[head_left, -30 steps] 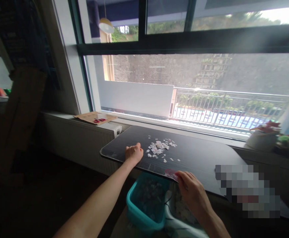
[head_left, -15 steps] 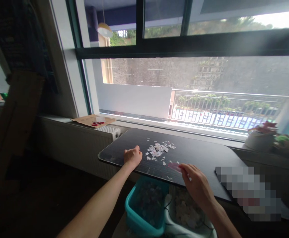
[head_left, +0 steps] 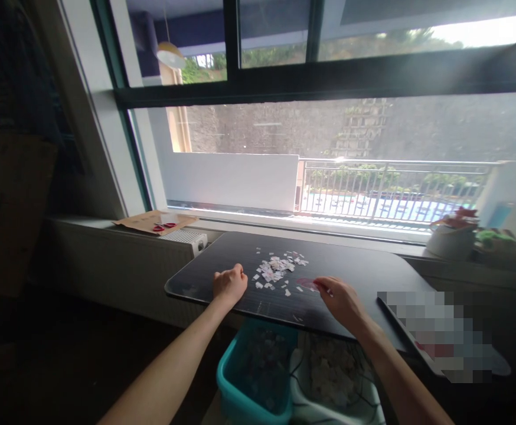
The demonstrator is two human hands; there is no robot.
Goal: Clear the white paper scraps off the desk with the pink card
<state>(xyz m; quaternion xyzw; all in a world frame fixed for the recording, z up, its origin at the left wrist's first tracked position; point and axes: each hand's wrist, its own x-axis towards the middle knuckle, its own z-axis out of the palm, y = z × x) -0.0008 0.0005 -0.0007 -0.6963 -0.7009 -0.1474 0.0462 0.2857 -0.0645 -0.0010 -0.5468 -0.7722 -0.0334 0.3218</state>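
My left hand rests closed in a fist near the front left edge of the dark table. Whether anything is inside that fist is hidden. My right hand is closed at the fingertips on a thin pink see-through piece, which points left just above the tabletop; its exact kind is unclear. Between the two hands, a little farther back, lies a loose heap of small white paper pieces. Several stray pieces are scattered around it, some close to the pink piece.
Below the table's front edge stand a teal tub and a pale tub, both holding small pieces. Red-handled scissors lie on brown paper on the left sill. A pixelated object sits at right. A potted plant stands by the window.
My right hand has moved up and away from the table's front edge, bringing the pink piece nearer the paper heap. My left hand stays a fist. The view has shifted slightly.
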